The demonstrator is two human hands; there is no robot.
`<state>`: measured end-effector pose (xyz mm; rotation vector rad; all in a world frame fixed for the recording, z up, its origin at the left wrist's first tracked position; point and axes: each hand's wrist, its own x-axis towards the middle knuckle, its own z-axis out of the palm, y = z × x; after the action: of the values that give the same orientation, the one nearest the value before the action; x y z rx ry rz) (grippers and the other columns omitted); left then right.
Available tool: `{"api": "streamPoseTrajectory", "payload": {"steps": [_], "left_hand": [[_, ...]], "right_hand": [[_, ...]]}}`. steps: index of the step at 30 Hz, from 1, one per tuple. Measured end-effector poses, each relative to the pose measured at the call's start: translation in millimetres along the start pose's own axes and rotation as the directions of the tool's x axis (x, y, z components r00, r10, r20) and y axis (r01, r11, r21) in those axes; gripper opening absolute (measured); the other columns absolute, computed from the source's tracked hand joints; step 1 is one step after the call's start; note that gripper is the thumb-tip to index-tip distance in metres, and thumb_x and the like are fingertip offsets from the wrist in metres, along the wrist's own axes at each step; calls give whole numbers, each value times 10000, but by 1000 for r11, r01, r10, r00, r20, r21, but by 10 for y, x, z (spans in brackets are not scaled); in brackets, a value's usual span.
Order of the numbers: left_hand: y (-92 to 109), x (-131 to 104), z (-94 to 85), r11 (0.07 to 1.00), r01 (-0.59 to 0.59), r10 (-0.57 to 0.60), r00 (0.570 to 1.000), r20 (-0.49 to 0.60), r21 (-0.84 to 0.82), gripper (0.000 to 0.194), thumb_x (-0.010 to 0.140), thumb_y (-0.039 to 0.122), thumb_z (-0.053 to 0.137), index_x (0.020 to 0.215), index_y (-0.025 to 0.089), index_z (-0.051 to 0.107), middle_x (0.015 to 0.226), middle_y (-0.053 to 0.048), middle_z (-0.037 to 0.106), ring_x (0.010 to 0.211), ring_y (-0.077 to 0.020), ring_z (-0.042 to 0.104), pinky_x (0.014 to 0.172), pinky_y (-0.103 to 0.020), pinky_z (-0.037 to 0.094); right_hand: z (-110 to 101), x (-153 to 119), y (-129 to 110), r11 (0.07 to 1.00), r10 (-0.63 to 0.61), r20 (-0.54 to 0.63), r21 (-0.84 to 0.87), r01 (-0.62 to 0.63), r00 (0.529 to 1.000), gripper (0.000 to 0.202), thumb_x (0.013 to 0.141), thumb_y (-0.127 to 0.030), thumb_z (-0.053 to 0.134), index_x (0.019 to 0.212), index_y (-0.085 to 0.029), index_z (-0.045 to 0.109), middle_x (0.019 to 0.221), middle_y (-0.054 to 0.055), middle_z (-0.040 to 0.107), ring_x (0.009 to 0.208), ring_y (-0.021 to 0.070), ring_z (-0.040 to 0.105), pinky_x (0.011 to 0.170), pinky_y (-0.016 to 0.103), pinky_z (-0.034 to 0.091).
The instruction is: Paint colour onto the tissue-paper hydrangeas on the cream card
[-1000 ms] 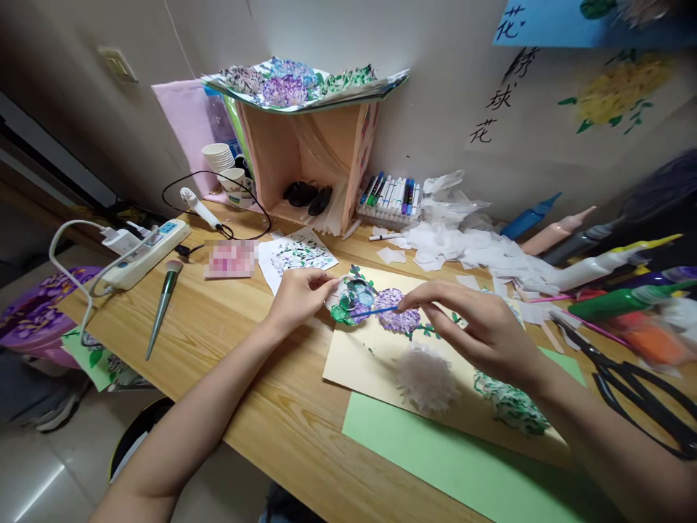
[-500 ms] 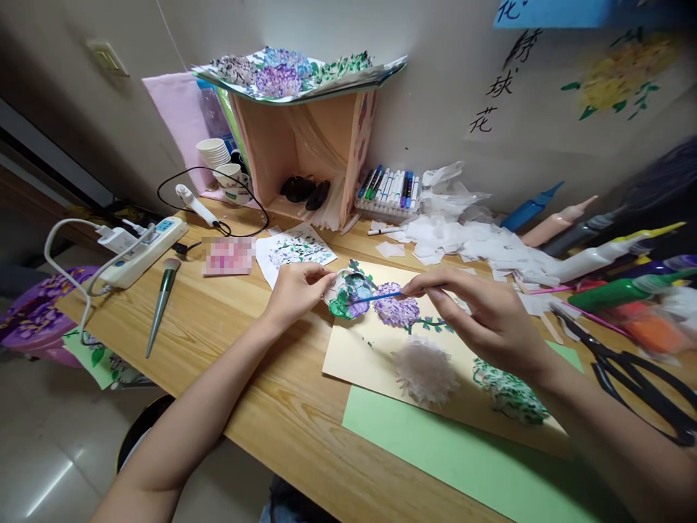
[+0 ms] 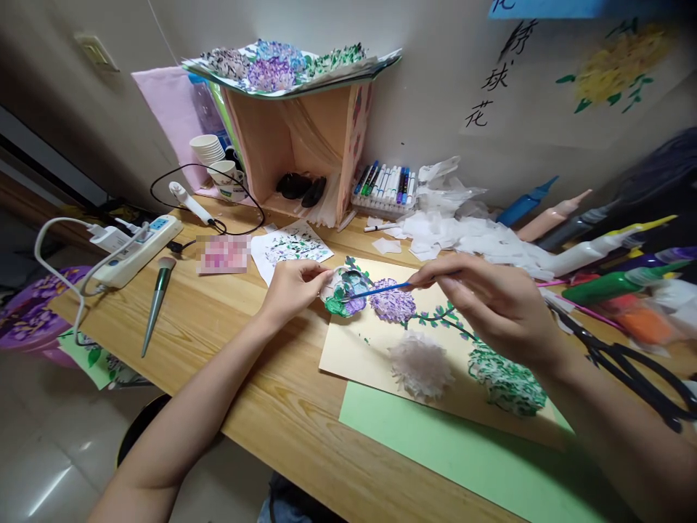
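Between its thumb and fingers, my left hand (image 3: pixel 294 289) pinches the rim of a small round paint palette (image 3: pixel 344 292), smeared with green, purple and grey-blue. My right hand (image 3: pixel 484 301) grips a thin blue paintbrush (image 3: pixel 389 289), its tip in the palette's paint. Below lies a cream sheet (image 3: pixel 353 356) carrying a purple-and-white paper flower (image 3: pixel 392 300), a plain white paper flower (image 3: pixel 420 365) and a green-and-white paper flower (image 3: pixel 507 379). A painted stem with small leaves (image 3: pixel 435 317) runs between them, partly behind my right hand. Under this sheet sits a light green sheet (image 3: pixel 414 428).
White paper scraps (image 3: pixel 473 240) and a box of markers (image 3: pixel 384 187) line the back. Paint bottles (image 3: pixel 610 285) and black scissors (image 3: pixel 626 367) lie right. A makeup brush (image 3: pixel 157 305), a power strip (image 3: pixel 139 250) and a paint-spotted paper (image 3: pixel 294 247) are left. A wooden box (image 3: pixel 297 145) stands behind.
The paintbrush tip has shifted slightly left in the palette, toward the green paint. My right hand has lifted a little, uncovering more of the painted stem. The whole view has shifted slightly.
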<state>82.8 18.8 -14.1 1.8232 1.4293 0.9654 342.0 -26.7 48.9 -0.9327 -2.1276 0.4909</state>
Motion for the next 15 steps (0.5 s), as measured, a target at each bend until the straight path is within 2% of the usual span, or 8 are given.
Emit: {"api": "streamPoseTrajectory", "payload": {"steps": [4,7,10,12,15], "left_hand": [[-8,-2,7,1000,3,-3,1000,0,10,226,797,340,655,744,140,748,673,-45,727,599,-146,615,518,-217,437],[-15,6,3,1000,15,-15,1000,5,21,231,789,352,657,748,146,753,674,-43,728,606,-150,620,517,-217,438],[-38,50,-66,999,43,-43,999,4,26,237,764,367,665,751,152,761,684,-44,733,608,-153,624,526,-220,450],[-67,102,-164,997,78,-78,997,-11,28,252,731,382,679,749,145,763,658,-44,725,575,-153,614,517,-226,453],[-130,193,-352,990,139,-138,989,-48,23,306,690,415,678,745,125,755,617,-52,705,520,-154,590,501,-242,462]], "right_hand": [[20,4,15,1000,-14,68,17,13,998,208,903,-161,492,980,-263,655,877,-3,734,787,132,692,699,258,533],[24,2,19,997,39,9,70,-39,999,213,907,-174,499,993,-266,671,880,2,730,804,140,688,731,274,541],[-18,-14,18,975,107,-106,207,-83,989,191,921,-196,512,980,-255,684,885,4,719,833,135,684,754,267,544],[-93,-42,34,942,182,-244,322,-97,953,170,924,-208,523,942,-237,690,861,2,703,806,127,682,749,259,543],[-277,-142,113,859,350,-383,495,-130,855,162,903,-191,527,861,-203,683,768,8,678,675,112,658,656,243,528]]}}
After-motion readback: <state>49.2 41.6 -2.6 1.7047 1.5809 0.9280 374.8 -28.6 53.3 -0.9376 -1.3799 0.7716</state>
